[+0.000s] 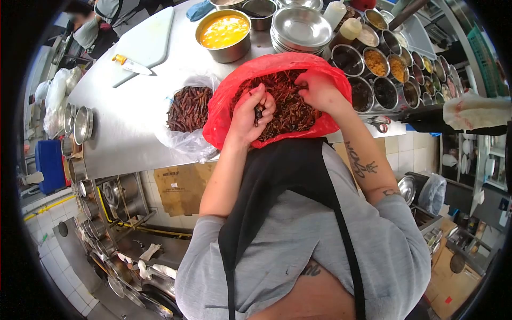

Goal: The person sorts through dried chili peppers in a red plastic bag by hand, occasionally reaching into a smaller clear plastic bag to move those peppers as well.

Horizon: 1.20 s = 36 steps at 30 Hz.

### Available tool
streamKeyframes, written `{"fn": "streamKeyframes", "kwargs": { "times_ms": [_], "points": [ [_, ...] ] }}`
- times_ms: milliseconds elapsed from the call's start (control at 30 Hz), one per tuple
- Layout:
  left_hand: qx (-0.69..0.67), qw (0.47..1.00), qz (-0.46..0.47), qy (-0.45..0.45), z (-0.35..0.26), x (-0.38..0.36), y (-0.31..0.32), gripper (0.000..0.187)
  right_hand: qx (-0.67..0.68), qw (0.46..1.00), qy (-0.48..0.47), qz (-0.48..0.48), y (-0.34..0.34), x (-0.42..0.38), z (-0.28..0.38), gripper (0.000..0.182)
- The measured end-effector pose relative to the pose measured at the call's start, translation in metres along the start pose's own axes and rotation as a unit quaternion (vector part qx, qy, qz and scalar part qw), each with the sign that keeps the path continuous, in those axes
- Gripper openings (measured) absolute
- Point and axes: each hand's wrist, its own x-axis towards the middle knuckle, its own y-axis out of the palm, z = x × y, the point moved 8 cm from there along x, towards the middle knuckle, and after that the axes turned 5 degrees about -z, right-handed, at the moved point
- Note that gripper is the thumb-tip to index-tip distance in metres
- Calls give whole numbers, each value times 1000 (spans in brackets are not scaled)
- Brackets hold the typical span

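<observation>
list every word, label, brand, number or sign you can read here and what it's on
"WITH": printed on the cardboard below the table; the words around it are too blurred to read.
White label on that cardboard: too small to read.
Right forearm tattoo: looks like lettering, not clear enough to quote.
Chest tattoo: partly covered, unreadable.
I can read no other text.

Bag (214, 114) apparently on table (120, 125), pot (229, 55) behind, board (152, 37) behind left.

Left hand (253, 113) fisted, right (321, 92) seemingly curled
</observation>
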Motion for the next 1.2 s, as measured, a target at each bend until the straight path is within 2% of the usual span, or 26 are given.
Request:
{"fn": "streamKeyframes", "kwargs": {
  "times_ms": [33,100,133,200,300,333,367,400,433,467,533,600,700,833,900,1033,1100,1133,1200],
  "points": [
    [20,1000,3,8,0,0,-1,28,-57,998,-27,9,7,1,2,27],
    [60,998,11,22,2,1,-1,24,-58,998,-10,23,15,6,-4,28],
    [104,994,-15,34,1,0,-4,21,-59,998,-4,31,17,8,-5,28],
    [189,977,-71,61,-2,-3,-9,14,-9,1000,11,-16,4,4,-1,27],
    [387,908,-108,119,-8,0,-10,17,55,996,36,-52,-22,-12,23,25],
    [445,873,-110,165,-12,0,-3,20,73,994,47,-61,-28,-15,26,24],
    [500,833,-111,210,-15,-2,7,23,104,992,12,-76,-24,-14,25,22],
    [552,787,-110,253,-19,-5,20,26,165,985,25,-53,-22,-15,27,21],
    [544,802,-108,222,-17,-5,24,30,225,973,37,-30,-20,-17,32,20],
    [550,793,-107,238,-17,-6,28,29,285,957,47,-7,-16,-18,39,19],
    [562,775,-107,269,-18,-8,33,27,374,925,64,-21,-13,-19,42,14],
    [558,779,-125,256,-20,-9,30,26,424,902,67,-37,-7,-19,38,12],
    [573,767,-135,256,-25,-14,34,24,460,886,51,-22,1,-20,40,11],
    [611,726,-87,303,-20,-13,36,21,506,854,109,54,12,-25,37,12],
    [609,739,-69,278,-15,-11,33,19,519,836,146,102,20,-25,27,12],
    [608,763,-44,215,-15,-9,35,18,680,672,219,197,33,-29,27,7],
    [584,767,-29,265,-17,-11,36,17,734,583,244,249,38,-29,32,6],
    [572,767,-22,290,-20,-12,36,17,736,584,240,245,35,-26,32,6],
    [555,793,-44,247,-18,-13,25,17,741,585,232,235,29,-24,31,7]
  ]
}}
